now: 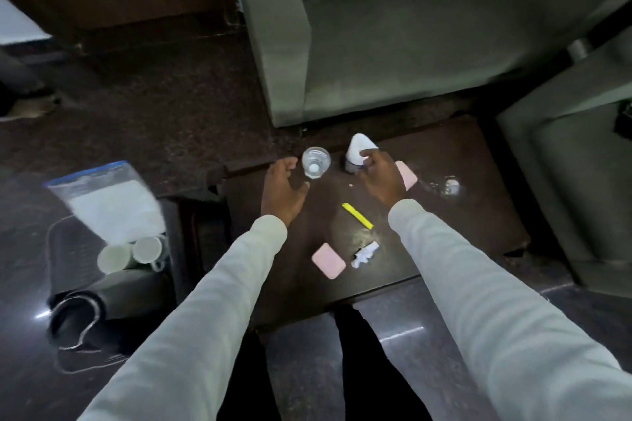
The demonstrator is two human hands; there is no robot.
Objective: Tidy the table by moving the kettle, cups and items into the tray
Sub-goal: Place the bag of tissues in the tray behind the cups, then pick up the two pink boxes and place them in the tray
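A clear glass [316,162] stands at the far edge of the dark table [478,208]. My left hand [283,187] is open just left of it, fingers curved toward it without touching. My right hand [379,174] closes on a white cup [357,147] standing near the far edge. On the table lie two pink pads [328,260] [408,176], a yellow stick [357,215] and a crumpled white wrapper [366,254]. On the floor at left, a dark tray [68,249] holds the kettle [85,311], two white cups [114,258] [147,249] and a plastic bag [109,202].
A green armchair [393,37] stands right behind the table and another seat [574,181] is at the right. A small crumpled clear wrapper [449,185] lies on the table's right part. My legs stand against the table's near edge.
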